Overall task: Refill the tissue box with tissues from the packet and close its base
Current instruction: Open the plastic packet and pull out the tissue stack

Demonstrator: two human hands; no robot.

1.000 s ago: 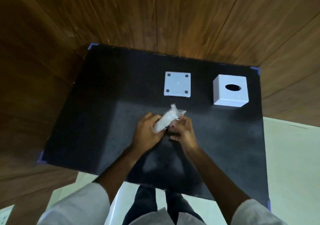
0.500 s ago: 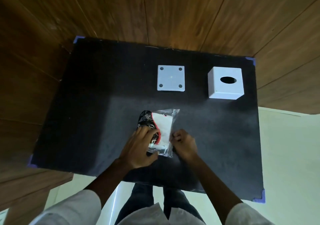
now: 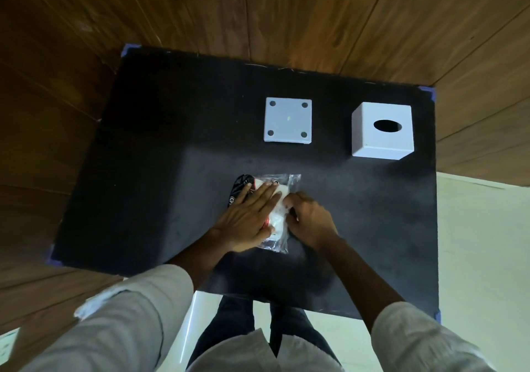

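The tissue packet, clear plastic with a black and red printed end, lies flat on the black mat near the front middle. My left hand rests flat on top of it, fingers spread, pressing it down. My right hand pinches the packet's right edge with curled fingers. The white cube tissue box stands at the back right, its oval slot facing up. Its flat square white base, with a round pad in each corner, lies apart to the left of the box.
The mat has blue tape at its corners and sits on a wooden floor. Pale tiles lie to the right. My legs and white sleeves fill the bottom of the view.
One second ago both hands held the packet raised above the mat. It now lies flat, with my left hand slid further over it and flattened; my right hand stays at its right edge.
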